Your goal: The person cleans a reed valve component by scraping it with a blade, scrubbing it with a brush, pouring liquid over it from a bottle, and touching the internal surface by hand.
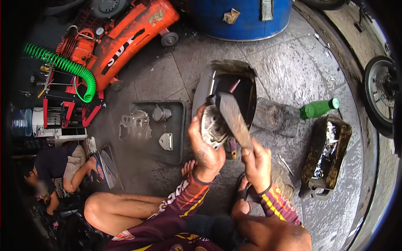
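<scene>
My left hand (206, 157) is wrapped round a grey metal engine part (214, 125), probably a cylinder head, tilted with its hollowed face showing. My right hand (257, 165) grips a flat, worn, brownish tool (234, 119). It is broad at the far end and narrows toward my fingers; motion blur hides its exact kind. The tool's dark tip reaches over the engine part's upper edge; I cannot tell whether they touch. Just beyond both hands lies a grey basin (202, 85) with a dark inside, holding a red-handled tool (234, 86) and a thin pale rod (212, 83).
A black tray (183, 125) holds a cylinder (161, 113), a metal casting (136, 124) and a small plate (166, 141). At right are a green bottle (319, 108), a dirty cloth (276, 117) and a parts container (307, 167). Another person (56, 167) crouches at left. A red compressor (130, 39) and blue drum (243, 21) stand behind.
</scene>
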{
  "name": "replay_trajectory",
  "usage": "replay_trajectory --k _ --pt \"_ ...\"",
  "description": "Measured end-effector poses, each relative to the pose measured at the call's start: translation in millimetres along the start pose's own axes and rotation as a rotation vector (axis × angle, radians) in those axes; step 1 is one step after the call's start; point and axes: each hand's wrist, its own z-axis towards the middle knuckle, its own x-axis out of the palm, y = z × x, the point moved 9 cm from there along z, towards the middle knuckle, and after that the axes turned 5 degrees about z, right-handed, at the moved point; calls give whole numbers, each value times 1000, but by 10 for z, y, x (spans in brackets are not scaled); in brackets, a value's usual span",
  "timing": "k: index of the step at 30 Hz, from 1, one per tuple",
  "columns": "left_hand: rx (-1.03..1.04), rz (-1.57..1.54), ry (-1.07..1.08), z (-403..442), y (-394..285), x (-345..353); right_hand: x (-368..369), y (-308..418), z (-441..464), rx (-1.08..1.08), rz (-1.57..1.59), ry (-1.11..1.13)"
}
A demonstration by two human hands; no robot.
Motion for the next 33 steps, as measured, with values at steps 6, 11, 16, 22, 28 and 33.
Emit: replay_trajectory --k 6,11,16,22,28,33 --pt "3 74 256 23 -163 194 -34 26 -106 -43 -55 19" --pt "-62 164 107 -182 93 73 -130 106 5 -36 20 -15" --pt "-94 91 95 -92 131 36 -76 -6 -17 -55 -58 7" --pt "-11 83 289 -44 -154 183 -80 -74 -178 -34 -57 9" --pt "14 104 156 -117 -110 142 -119 -35 -87 -38 -53 -14" --pt "63 138 87 -156 -85 69 -80 -16 14 -38 -36 -38"
